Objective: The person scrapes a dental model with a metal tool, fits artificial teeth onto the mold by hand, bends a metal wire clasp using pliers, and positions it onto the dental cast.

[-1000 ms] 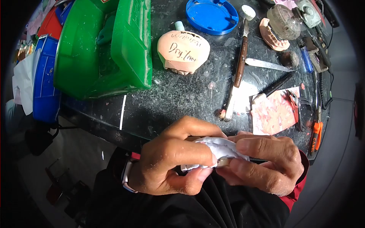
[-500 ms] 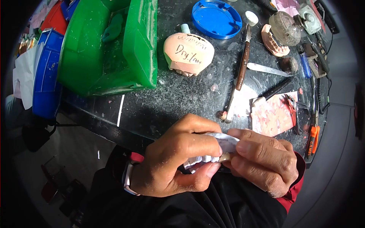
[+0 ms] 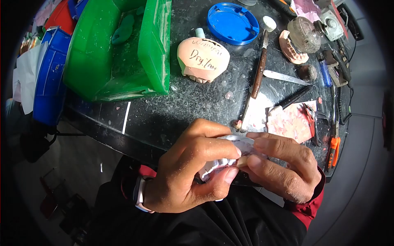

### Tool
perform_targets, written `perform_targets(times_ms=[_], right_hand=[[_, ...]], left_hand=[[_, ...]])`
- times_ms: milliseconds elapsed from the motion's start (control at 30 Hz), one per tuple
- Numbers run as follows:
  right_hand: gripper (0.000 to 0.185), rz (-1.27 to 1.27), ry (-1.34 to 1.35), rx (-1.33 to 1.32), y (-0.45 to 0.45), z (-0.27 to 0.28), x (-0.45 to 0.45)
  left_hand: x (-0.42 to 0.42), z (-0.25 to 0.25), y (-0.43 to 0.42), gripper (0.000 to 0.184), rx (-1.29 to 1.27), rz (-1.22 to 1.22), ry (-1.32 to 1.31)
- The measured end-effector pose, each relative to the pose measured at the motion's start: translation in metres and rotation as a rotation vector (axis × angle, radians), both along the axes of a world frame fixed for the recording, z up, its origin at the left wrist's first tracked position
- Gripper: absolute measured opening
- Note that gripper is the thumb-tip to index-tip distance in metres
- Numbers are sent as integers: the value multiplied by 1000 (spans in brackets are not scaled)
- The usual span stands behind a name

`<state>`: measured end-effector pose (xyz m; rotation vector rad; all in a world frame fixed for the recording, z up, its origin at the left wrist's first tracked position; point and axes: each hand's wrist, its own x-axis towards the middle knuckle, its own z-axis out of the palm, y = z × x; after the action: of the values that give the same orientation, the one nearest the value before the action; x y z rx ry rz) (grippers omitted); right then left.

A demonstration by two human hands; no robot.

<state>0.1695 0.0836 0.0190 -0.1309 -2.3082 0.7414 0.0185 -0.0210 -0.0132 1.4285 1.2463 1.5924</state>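
Cast and piece: by the bench's near edge. Left hand: fingers curled around cast. Right hand: fingers pinched on piece. Step: apparently bracing cast, handling piece; next move calls for steady grips.

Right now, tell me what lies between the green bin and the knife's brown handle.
In the head view, the pink cast with handwriting sits between the green bin and the brown handle, with crumbs scattered nearby.

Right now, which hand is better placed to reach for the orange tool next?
Probably the right hand: it is nearer the orange tool, while the left hand is farther across. Both hold the white cast.
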Motion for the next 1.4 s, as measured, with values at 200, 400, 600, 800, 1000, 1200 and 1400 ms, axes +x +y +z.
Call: perform_targets(times_ms=[200, 400, 600, 800, 1000, 1200, 1400], right_hand=[[25, -29, 5, 14, 1, -1, -2], [26, -31, 12, -92, -1, -1, 0], [23, -53, 30, -169, -1, -3, -1], [34, -61, 4, -288, -1, -4, 3], [38, 23, -150, -326, 12, 3, 2], [37, 42, -72, -275, 12, -2, 2], [38, 82, -68, -257, 15, -1, 5]], left_hand=[[-4, -8, 4, 26, 99, -33, 151], [-2, -10, 4, 25, 114, -35, 136], [0, -10, 4, 24, 96, -43, 101], [1, -11, 5, 24, 147, -55, 95], [3, -9, -1, 32, 123, -55, -58], [-2, -8, 4, 30, 125, -88, 72], [1, -18, 8, 29, 251, -72, 121]])
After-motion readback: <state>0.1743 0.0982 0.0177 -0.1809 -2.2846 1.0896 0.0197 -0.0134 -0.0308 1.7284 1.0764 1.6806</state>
